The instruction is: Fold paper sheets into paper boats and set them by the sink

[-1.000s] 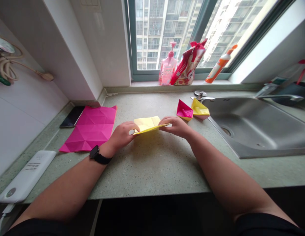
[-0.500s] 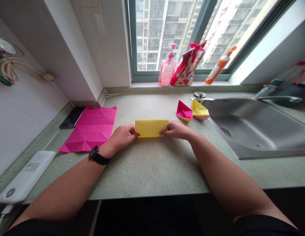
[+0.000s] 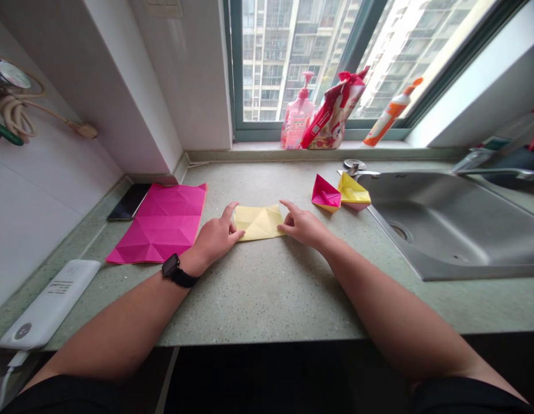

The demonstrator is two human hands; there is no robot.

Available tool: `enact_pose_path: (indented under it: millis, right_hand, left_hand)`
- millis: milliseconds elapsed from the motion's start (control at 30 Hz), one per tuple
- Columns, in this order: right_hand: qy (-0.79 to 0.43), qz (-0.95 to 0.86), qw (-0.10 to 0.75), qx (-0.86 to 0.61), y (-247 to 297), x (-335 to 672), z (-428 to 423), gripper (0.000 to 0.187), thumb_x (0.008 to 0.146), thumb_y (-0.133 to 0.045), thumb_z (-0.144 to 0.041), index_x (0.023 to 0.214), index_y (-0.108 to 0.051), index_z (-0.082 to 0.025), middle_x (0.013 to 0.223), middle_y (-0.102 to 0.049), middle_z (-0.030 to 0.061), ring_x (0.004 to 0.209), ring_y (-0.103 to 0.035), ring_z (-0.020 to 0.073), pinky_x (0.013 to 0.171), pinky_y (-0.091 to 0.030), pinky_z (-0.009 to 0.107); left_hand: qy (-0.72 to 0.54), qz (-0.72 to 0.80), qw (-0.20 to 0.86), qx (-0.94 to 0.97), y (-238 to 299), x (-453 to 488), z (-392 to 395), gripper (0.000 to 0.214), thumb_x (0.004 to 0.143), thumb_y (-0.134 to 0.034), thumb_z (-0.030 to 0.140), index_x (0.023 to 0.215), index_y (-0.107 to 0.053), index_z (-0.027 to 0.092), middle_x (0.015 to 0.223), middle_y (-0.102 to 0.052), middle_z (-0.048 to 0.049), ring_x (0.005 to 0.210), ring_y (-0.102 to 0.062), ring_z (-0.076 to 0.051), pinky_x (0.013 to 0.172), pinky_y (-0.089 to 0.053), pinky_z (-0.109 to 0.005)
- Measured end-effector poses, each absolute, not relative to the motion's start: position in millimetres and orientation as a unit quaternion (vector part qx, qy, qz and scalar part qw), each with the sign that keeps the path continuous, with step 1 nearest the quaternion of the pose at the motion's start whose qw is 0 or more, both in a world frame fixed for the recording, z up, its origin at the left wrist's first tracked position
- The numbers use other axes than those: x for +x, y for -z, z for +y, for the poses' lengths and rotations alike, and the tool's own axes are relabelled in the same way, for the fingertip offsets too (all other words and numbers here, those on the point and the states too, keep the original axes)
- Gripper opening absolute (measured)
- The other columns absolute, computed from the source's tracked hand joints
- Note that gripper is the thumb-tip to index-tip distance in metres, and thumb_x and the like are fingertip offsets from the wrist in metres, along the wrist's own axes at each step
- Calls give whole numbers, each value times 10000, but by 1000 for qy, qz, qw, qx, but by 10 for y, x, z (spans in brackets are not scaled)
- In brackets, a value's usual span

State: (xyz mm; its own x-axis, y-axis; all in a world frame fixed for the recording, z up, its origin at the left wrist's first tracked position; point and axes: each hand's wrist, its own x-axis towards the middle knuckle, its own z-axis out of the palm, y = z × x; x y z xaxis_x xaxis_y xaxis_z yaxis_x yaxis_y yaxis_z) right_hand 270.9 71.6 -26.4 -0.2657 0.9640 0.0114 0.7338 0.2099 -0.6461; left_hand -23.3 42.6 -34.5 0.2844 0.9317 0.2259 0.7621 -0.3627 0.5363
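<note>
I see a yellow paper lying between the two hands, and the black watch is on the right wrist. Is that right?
Not quite. The black watch is on the left wrist, not the right, as the head view shows. The rest is right: the yellow paper lies between the left hand and the right hand.

Bright daylight pours through a green-framed window [image 3: 364, 40] on the far side, with apartment towers [image 3: 271, 63] beyond the glass. Below its sill [image 3: 253, 146] runs a speckled stone surface [image 3: 267, 305], set with a steel sink [image 3: 448, 230] on the right, and a white wall [image 3: 46, 195] closes the left.
</note>
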Motion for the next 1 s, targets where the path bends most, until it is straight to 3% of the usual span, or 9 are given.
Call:
enact_pose_path:
  millis: [133,267,400,500,667,800,900,1000]
  right_hand:
    - [-251,-767,194,-558,266,2707,711,857,882,-778,-247,1672,-445,-234,903,-784,23,826,-688,244,744,-471,347]
    - [-239,-775,189,-553,271,2702,720,828,889,-774,-248,1659,-469,-229,919,-786,33,833,-686,246,754,-472,352]
    - [-223,-783,189,-549,315,2689,731,802,895,-782,-244,1643,-492,-235,930,-784,33,832,-694,239,762,-496,353]
    - [-183,-794,192,-547,371,2689,738,694,898,-797,-253,1560,-592,-245,999,-782,49,883,-715,248,825,-551,381]
    - [-87,-825,203,-520,452,2679,759,481,905,-844,-339,1369,-745,-267,1366,-711,130,1264,-674,336,1105,-552,499]
    - [-81,-839,172,-509,484,2617,756,420,936,-828,-414,1321,-772,-257,1504,-667,142,1395,-614,369,1189,-497,566]
    - [-88,-844,157,-505,502,2572,743,481,950,-810,-472,1377,-751,-260,1530,-663,141,1421,-603,367,1224,-461,574]
    - [-94,-843,142,-510,517,2545,737,587,935,-810,-546,1446,-715,-275,1583,-625,141,1480,-555,379,1263,-419,579]
  left_hand:
    - [-217,527,111,814,332,-234,410,687,967,-764,278,1595,-492,220,831,-767,11,701,-698,-189,643,-456,-284]
    - [-204,484,27,851,321,-235,420,365,967,-773,309,1315,-740,203,1039,-754,-88,974,-717,-270,885,-573,-394]
    - [-203,414,14,887,378,-224,450,344,1012,-707,275,1347,-738,204,1410,-678,-155,1327,-631,-340,1149,-526,-538]
    - [-178,371,28,911,443,-212,471,366,1069,-592,231,1418,-703,239,1583,-592,-138,1501,-520,-344,1269,-424,-606]
    - [-145,360,60,920,478,-196,475,397,1117,-494,242,1450,-703,302,1544,-637,-104,1494,-538,-324,1292,-407,-607]
    - [-133,365,63,919,475,-195,477,412,1116,-510,221,1434,-730,364,1580,-621,-84,1515,-518,-339,1290,-375,-661]
    - [-137,343,58,928,491,-194,493,412,1105,-545,187,1399,-755,384,1544,-655,-76,1488,-550,-326,1288,-362,-681]
    - [-153,315,74,934,516,-195,502,420,1111,-523,162,1404,-757,351,1514,-677,-95,1426,-612,-272,1254,-463,-565]
